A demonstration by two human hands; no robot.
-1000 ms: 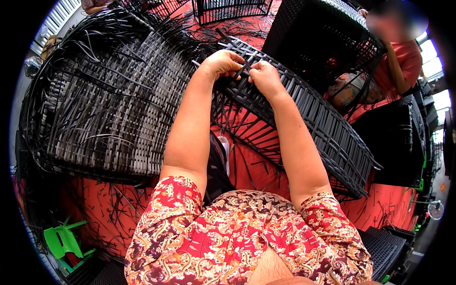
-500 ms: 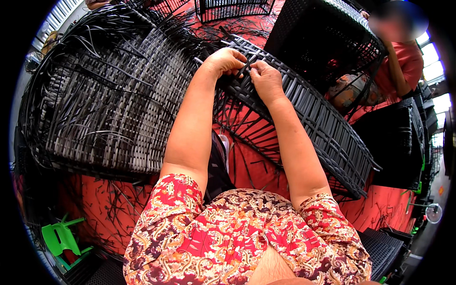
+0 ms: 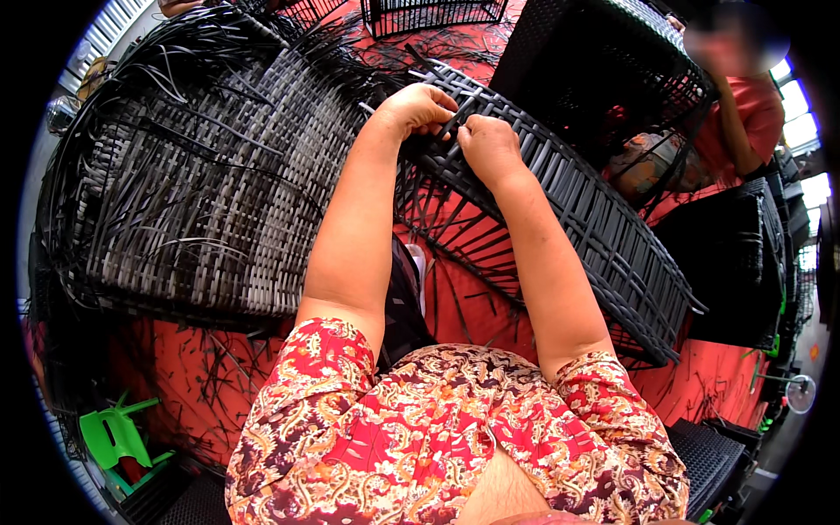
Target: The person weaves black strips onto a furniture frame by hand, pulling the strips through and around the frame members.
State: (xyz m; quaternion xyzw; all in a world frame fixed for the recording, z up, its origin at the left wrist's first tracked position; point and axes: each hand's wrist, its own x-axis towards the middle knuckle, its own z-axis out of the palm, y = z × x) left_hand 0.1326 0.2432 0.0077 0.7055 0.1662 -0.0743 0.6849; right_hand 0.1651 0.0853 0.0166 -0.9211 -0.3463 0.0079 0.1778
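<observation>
Left grip and right grip: fingers curled, both pinched nearly closed on a dark strand between them. Dark woven frame sits under both, running right and bodyward from right grip. Big gray-black woven panel left of left grip. Red floor below, strips scattered.
</observation>
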